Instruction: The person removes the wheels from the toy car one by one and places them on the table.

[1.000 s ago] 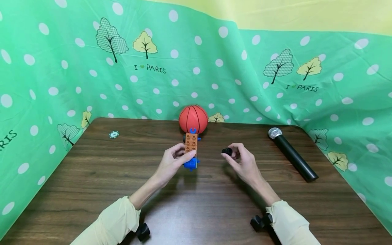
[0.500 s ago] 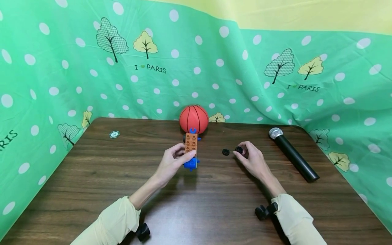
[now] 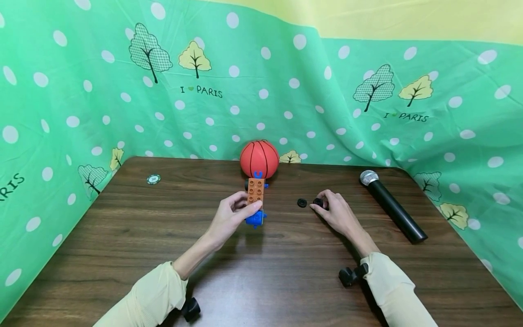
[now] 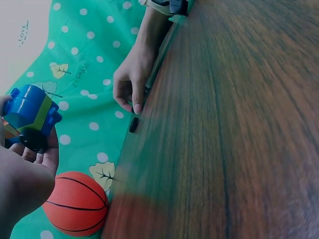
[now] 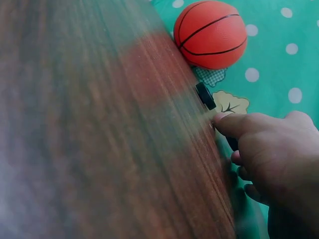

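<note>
My left hand (image 3: 229, 218) holds a toy car of building blocks (image 3: 255, 190) above the table, thumb across its orange studded top. Its end near me is blue, and bare blue axle pegs stick out on the right side. A black wheel (image 4: 34, 141) is on the car in the left wrist view. My right hand (image 3: 335, 213) pinches a loose black toy wheel (image 3: 318, 202) between thumb and fingers, at or just above the tabletop. Another loose wheel (image 3: 302, 203) lies flat on the table just left of it.
A small red basketball (image 3: 259, 159) sits at the table's back edge, behind the car. On the right lies a black microphone (image 3: 392, 206) with a silver head. A poker chip (image 3: 153, 179) lies at the back left. Green dotted cloth (image 3: 229, 109) hangs behind the wooden table (image 3: 261, 281).
My right hand has left one wheel on the table and shifted right with the other, then lowered slightly. The left hand and the car have stayed in place.
</note>
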Demonstrator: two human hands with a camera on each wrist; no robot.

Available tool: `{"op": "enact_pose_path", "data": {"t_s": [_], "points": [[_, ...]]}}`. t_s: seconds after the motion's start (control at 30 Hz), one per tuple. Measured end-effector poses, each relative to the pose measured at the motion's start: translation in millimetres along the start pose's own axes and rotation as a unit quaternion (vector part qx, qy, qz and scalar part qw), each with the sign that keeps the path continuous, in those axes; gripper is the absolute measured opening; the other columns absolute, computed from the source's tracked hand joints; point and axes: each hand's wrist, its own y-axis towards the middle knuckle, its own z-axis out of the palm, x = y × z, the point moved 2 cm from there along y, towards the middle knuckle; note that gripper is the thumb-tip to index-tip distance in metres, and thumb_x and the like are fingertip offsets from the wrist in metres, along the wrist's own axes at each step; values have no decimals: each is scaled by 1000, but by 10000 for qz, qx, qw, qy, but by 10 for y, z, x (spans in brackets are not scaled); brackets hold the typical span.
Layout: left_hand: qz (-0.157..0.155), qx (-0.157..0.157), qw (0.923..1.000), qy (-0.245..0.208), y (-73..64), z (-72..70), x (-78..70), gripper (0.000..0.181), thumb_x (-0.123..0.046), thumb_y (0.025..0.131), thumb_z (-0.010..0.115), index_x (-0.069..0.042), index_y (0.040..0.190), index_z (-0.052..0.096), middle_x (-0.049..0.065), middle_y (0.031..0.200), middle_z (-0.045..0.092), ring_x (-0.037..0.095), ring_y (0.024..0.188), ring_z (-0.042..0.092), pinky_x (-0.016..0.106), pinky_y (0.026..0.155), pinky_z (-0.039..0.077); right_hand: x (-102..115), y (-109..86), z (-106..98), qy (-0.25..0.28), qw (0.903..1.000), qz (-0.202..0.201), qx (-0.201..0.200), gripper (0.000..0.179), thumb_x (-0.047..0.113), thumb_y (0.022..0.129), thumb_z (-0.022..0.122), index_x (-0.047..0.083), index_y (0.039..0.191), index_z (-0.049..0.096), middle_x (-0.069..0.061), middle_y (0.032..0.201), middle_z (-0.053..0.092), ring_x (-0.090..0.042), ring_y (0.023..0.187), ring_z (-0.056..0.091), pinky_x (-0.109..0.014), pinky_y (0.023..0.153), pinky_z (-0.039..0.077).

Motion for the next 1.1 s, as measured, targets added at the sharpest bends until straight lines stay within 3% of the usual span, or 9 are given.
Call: {"op": "enact_pose_path", "data": {"t_s": [0.63, 0.87, 0.97, 1.1], "points": [[-22, -14, 10000, 39, 1, 3, 14, 24, -19, 98, 70, 1, 111, 66, 5, 92, 73, 13, 83, 67, 25, 78, 51, -58, 12, 35, 255, 9996, -45, 143, 27, 21, 96, 77, 2, 110, 64, -4, 80, 52, -27, 79, 47, -43, 73, 37], [-50, -54, 10000, -36, 4, 9, 24, 23, -18, 98, 69, 1, 111, 65, 4, 92, 72, 13, 83, 66, 25, 77, 50, -55, 5, -12, 342, 9990, 157, 255, 34, 24, 97, 76, 1, 117, 61, -6, 84, 55, -27, 80, 49, -44, 74, 39], [-64, -92, 9999, -131, 1, 13, 19, 24, -18, 98, 69, 0, 113, 64, 5, 93, 71, 14, 84, 66, 26, 77, 50, -28, 7, -42, 399, 9986, 356, 59, 35, 29, 102, 70, 1, 119, 59, -7, 85, 55, -26, 79, 49, -44, 75, 40], [-113, -75, 9995, -292, -4, 29, 9, 27, -17, 97, 69, 0, 116, 61, 6, 96, 72, 15, 87, 67, 27, 80, 51, 150, -7, -86, 727, 9954, 354, -506, 30, 30, 108, 59, 2, 117, 61, -6, 88, 57, -23, 78, 51, -38, 72, 42]]}}
